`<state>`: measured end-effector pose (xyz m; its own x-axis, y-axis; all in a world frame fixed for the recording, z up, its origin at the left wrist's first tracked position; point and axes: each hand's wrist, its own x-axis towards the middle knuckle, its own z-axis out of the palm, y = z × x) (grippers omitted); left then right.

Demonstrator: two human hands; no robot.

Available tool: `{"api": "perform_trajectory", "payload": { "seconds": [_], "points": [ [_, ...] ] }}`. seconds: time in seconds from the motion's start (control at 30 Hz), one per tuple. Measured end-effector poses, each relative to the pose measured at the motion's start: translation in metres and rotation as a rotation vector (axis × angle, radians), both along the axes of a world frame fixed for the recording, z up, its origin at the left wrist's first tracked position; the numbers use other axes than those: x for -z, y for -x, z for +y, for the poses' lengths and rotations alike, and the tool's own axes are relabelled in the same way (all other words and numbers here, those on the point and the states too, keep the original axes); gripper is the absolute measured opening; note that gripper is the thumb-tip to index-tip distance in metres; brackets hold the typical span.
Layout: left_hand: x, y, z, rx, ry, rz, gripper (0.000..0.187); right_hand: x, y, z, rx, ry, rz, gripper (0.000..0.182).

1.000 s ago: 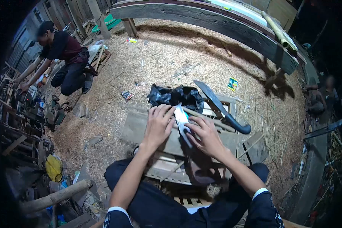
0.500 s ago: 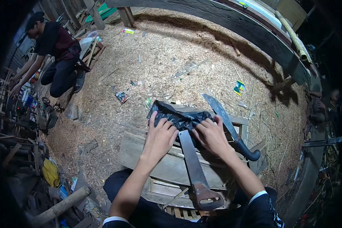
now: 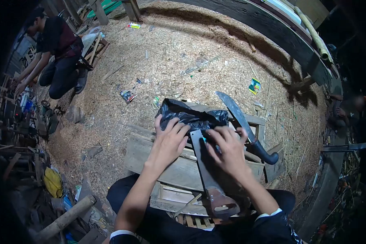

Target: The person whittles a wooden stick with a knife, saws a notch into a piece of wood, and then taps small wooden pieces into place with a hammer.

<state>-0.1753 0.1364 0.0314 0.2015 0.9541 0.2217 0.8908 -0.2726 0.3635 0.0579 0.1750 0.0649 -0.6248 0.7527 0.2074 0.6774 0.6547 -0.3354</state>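
A crumpled black plastic bag [image 3: 191,115] lies on the far part of a low stack of wooden boards [image 3: 179,173], its top gaping. My left hand [image 3: 168,139] is at the bag's near left edge, fingers spread and bent over the plastic. Raised over the saw's tip is my right hand [image 3: 227,148], with fingers apart and nothing visible in them. The handsaw [image 3: 203,162] lies lengthwise on the boards, its wooden handle toward me. To its right rests a machete [image 3: 240,116] with a black handle, blade pointing away.
Wood shavings cover the ground [image 3: 171,53], with scattered wrappers [image 3: 254,86]. A heavy beam [image 3: 268,24] crosses the back right. At left, another person [image 3: 59,53] crouches beside clutter. A round pole [image 3: 67,217] juts in at lower left; another person [image 3: 347,114] is dimly visible at far right.
My right hand has let go of the bag and moved back over the saw. My left fingers have shifted slightly down the bag's edge, and the bag's top gapes wider.
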Motion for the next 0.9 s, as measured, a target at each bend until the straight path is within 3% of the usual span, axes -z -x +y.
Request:
{"api": "perform_trajectory", "payload": {
  "seconds": [0.2, 0.3, 0.4, 0.53, 0.9],
  "points": [
    [-0.014, -0.011, -0.018, 0.004, -0.158, -0.054, 0.037, 0.006, -0.001, -0.074, 0.131, 0.086, -0.060, 0.068],
    [-0.003, -0.011, -0.034, 0.054, 0.021, -0.146, 0.036, 0.021, 0.000, -0.073, 0.133, 0.040, -0.012, 0.073],
    [0.007, -0.009, -0.049, 0.066, -0.034, -0.003, 0.039, 0.028, 0.002, -0.072, 0.192, 0.146, -0.019, 0.075],
    [0.009, -0.002, -0.058, 0.111, 0.002, -0.060, 0.049, 0.038, -0.001, -0.081, 0.158, -0.004, 0.050, 0.076],
    [0.008, -0.009, -0.055, 0.125, 0.004, -0.071, 0.060, 0.048, -0.007, -0.069, 0.105, 0.070, 0.064, 0.082]
  ]
}}
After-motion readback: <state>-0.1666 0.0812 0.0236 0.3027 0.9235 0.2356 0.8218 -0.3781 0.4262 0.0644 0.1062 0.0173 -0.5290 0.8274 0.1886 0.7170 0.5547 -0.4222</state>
